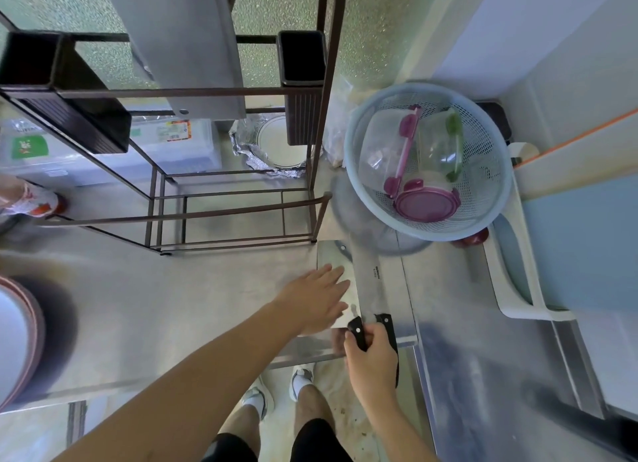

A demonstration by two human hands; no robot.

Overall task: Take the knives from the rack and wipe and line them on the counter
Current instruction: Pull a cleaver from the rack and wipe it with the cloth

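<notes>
Two cleavers lie side by side on the steel counter, blades pointing away from me. My left hand (316,301) rests flat, fingers spread, on the blade of the left cleaver (329,259). My right hand (373,361) is closed around that cleaver's black handle at the counter's front edge. The right cleaver (378,285), with a small printed mark on its blade, lies just beside it; its black handle runs along the right side of my right hand. A third wide blade (183,47) stands in the dark brown knife rack (238,90) at the back. No cloth is visible.
A blue mesh basket (490,192) with lidded plastic containers sits right of the rack. A foil-wrapped dish (248,151) and plastic boxes (51,151) sit behind the rack. Stacked plates (17,337) are at the left edge, a white drainer tray (518,289) at the right.
</notes>
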